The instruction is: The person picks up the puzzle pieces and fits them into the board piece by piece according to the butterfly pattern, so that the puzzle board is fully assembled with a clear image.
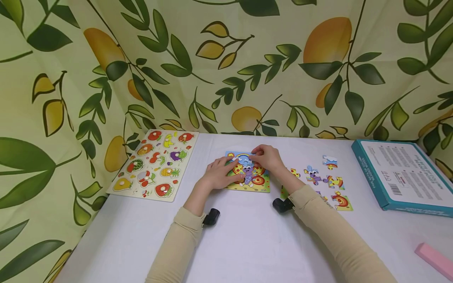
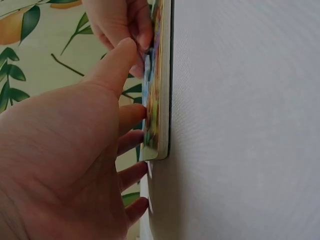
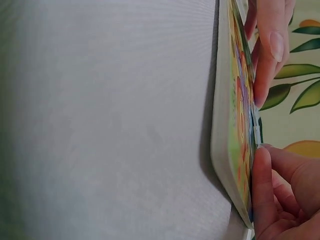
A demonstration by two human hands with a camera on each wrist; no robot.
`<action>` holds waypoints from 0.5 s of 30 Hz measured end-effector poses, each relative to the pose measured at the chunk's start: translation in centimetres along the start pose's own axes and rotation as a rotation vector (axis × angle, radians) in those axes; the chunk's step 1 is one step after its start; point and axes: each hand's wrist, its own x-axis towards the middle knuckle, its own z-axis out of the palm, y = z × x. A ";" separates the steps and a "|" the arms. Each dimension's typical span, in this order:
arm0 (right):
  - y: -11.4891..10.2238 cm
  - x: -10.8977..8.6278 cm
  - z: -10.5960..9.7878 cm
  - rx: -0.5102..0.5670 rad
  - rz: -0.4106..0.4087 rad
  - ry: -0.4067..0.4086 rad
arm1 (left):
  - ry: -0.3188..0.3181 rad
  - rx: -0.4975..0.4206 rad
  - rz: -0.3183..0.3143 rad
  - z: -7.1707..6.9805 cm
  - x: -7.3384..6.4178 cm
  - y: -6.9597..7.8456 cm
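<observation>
A square butterfly jigsaw puzzle board (image 1: 260, 189) lies flat on the white table, its picture showing a purple butterfly under a rainbow. My left hand (image 1: 219, 173) rests on the board's left side with fingers spread and fairly straight, fingertips on the picture. At the upper right of the board, my right hand (image 1: 268, 158) pinches a light blue puzzle piece (image 3: 258, 127) between thumb and index finger, close over the surface. The two hands' fingertips are near each other in the right wrist view. Part of the picture is hidden under the fingers.
Several loose puzzle pieces (image 1: 342, 201) lie right of the board, some behind the right forearm. A fruit peg board (image 1: 159, 157) stands at the back left. A teal-edged box (image 1: 407, 173) lies at the right, and a pink block (image 1: 434, 259) at the near right.
</observation>
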 end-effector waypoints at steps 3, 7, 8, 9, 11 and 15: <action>0.0 0.0 0.0 -0.004 0.005 0.001 | 0.002 0.005 -0.002 0.0 0.0 0.1; -0.1 0.1 0.1 -0.024 -0.005 0.004 | 0.007 0.006 -0.005 0.0 0.1 0.1; -0.1 0.1 0.1 -0.025 -0.006 0.005 | 0.010 0.005 -0.006 0.0 0.0 0.1; -0.1 0.1 0.2 -0.027 -0.006 0.006 | 0.011 0.006 -0.007 0.0 0.0 0.1; -0.1 0.2 0.2 -0.031 -0.008 0.008 | 0.017 0.003 -0.007 0.1 0.0 0.1; 0.0 0.3 0.1 -0.041 -0.007 -0.002 | 0.024 0.003 -0.004 0.1 0.0 0.1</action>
